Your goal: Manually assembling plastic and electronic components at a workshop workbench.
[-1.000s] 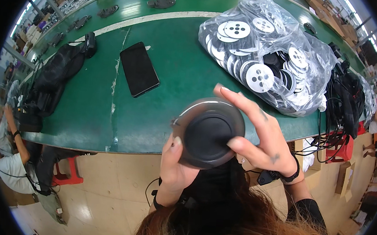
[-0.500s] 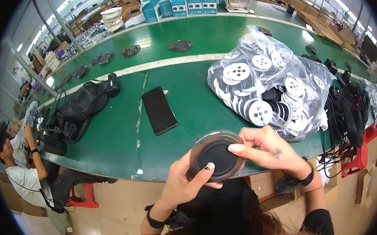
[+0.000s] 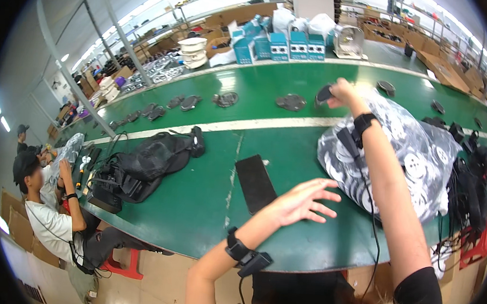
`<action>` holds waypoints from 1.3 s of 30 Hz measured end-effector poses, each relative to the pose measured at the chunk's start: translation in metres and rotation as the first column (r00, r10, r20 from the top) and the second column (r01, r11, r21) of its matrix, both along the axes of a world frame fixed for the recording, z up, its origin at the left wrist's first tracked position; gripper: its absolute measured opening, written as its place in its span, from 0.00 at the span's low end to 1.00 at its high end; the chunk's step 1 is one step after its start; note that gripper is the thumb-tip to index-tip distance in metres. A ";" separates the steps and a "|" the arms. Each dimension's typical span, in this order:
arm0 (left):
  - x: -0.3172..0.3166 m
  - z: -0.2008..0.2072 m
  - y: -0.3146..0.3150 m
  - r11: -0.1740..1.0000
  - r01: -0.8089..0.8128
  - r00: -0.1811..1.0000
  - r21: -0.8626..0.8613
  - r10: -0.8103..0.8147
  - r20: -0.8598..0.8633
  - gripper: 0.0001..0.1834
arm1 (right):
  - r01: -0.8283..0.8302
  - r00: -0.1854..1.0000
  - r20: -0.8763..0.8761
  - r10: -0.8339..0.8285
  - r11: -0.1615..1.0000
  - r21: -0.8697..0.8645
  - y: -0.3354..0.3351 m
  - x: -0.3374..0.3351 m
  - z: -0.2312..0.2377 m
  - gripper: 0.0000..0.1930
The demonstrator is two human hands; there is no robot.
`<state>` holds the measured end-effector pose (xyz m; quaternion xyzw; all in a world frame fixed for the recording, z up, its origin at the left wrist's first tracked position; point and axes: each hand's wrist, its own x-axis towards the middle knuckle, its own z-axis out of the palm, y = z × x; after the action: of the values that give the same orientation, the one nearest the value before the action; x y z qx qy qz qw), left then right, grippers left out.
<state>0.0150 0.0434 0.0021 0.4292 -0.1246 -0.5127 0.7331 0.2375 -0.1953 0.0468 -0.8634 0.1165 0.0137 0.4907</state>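
One dark disc, gripped at the right hand's fingertips over the far green strip

Two bare arms reach across the table (image 3: pixel 204 228). The right hand (image 3: pixel 344 94) is closed on the dark disc (image 3: pixel 323 95), its fingers pinching the right side. The disc is tipped up on edge, so it shows as a narrow oval. This oval's long axis runs from lower left to upper right, nearer upright than flat, with the upper end leaning right. Which way its front face points, and whether its lower edge touches the green strip (image 3: pixel 262 88), I cannot tell.

The disc is beyond the white line (image 3: pixel 279 122), above and left of the clear bag (image 3: pixel 425 139) of white discs. Just to its left, a dark round piece (image 3: pixel 291 102) lies flat on the strip.

The left hand (image 3: pixel 309 203) is empty, fingers spread and pointing right, between the black phone (image 3: pixel 254 181) and the bag. Its wrist overlaps the phone's near end. The phone's long axis slants from upper left to lower right. Each wrist wears a black band.
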 end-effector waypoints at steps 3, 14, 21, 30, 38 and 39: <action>-0.003 -0.018 0.002 0.997 0.055 0.998 0.050 -0.056 0.035 0.24 | -0.067 0.997 0.001 0.076 0.878 -0.473 -0.008 0.025 -0.052 0.11; -0.008 -0.027 0.007 0.995 0.086 0.996 -0.043 -0.086 -0.003 0.23 | -0.075 0.949 0.084 0.303 0.477 -0.876 0.114 0.033 -0.088 0.34; -0.009 -0.025 0.008 0.999 0.043 0.998 -0.020 -0.044 -0.048 0.21 | 0.057 0.882 0.243 0.403 0.421 -0.905 0.120 0.049 -0.104 0.14; 0.013 -0.020 0.016 0.799 -0.549 0.801 -0.244 0.420 -0.428 0.34 | -0.424 0.657 0.098 0.747 0.475 -0.771 0.122 -0.057 -0.016 0.13; 0.010 -0.004 0.026 0.868 -0.413 0.906 -0.275 0.423 -0.024 0.25 | -0.219 0.428 0.139 0.893 0.252 -0.943 0.127 -0.269 0.003 0.20; 0.006 -0.006 0.022 0.853 -0.458 0.888 -0.250 0.454 -0.078 0.21 | -0.305 0.412 0.167 0.896 0.308 -0.901 0.118 -0.280 0.007 0.22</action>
<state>0.0208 0.0656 -0.0037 0.3420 -0.0801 -0.3070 0.8845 -0.0421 -0.0772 0.0533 -0.8873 -0.4381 -0.1406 0.0303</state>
